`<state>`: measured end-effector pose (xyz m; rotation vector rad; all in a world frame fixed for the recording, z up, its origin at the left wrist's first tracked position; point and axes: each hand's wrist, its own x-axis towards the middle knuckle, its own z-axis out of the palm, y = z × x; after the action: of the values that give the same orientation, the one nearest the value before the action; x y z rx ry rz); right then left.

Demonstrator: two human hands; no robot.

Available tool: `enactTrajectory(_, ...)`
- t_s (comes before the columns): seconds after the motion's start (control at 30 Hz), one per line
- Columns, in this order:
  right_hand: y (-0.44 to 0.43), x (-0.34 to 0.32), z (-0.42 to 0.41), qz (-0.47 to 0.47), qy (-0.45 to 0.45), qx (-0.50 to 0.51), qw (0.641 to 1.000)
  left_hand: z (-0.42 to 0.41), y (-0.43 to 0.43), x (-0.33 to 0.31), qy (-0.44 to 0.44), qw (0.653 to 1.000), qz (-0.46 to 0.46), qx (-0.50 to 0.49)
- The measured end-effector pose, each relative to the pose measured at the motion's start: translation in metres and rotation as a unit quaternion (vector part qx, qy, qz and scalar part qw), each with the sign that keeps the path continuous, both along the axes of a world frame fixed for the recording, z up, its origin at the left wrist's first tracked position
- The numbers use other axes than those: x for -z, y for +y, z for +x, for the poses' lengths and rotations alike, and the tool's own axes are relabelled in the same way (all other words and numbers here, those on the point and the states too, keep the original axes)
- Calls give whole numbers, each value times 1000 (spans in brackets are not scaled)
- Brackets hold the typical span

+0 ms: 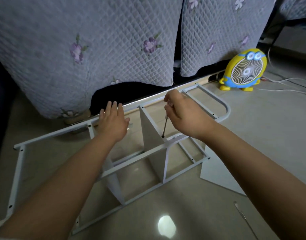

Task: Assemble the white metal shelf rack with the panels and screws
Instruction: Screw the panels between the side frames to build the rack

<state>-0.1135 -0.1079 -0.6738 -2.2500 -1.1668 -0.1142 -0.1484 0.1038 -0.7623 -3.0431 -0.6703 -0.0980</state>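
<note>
The white metal shelf rack point(141, 155) lies on its side on the floor, its two side frames joined by upright white panels point(151, 132). My right hand point(185, 115) grips a screwdriver point(165, 125) with a clear handle, held almost upright; its tip sits on a dark screw point(163, 136) at the panel's near edge on the frame rail. My left hand point(114, 120) hovers flat with fingers spread above the rack's far rail, holding nothing. A second panel point(114, 179) stands lower, partly hidden by my left forearm.
A loose white panel point(218, 174) lies on the floor to the right of the rack. A thin metal tool point(244, 219) lies at lower right. A sofa with a quilted floral cover point(96, 49) stands behind. A yellow cartoon fan point(244, 70) and white cables point(287, 82) are far right.
</note>
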Motion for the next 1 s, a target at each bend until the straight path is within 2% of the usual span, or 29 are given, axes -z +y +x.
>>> enactTrajectory(0.1, -5, -2, 4, 21, 0, -19, 1000, 4, -3, 12, 3, 1000, 7, 4)
enactTrajectory(0.23, -7, -12, 7, 1, 20, -34, 999, -1, -3, 14, -7, 999, 29, 39)
enactTrajectory(0.37, 8, -12, 11, -52, 4, 39, 998, -4, -1, 13, -8, 998, 26, 52)
enactTrajectory(0.53, 15, -10, 12, -67, -20, 114, 991, -4, 0, 15, 8, 998, 25, 55)
enactTrajectory(0.63, 13, -9, 13, -75, -27, 92, 993, -3, 0, 16, -3, 998, 19, 65)
enactTrajectory(0.77, 5, -4, 16, -37, 3, 29, 999, 0, -2, 17, -19, 998, 9, 53)
enactTrajectory(0.83, 0, -1, 16, -7, 25, 3, 1000, 1, -6, 16, -73, 990, 10, 122)
enactTrajectory(0.93, -7, 1, 12, 81, 77, -20, 994, 4, -20, 15, -128, 939, -3, 319)
enactTrajectory(1.0, -12, 4, 10, 122, 95, -14, 988, 4, -24, 14, -139, 915, -46, 377)
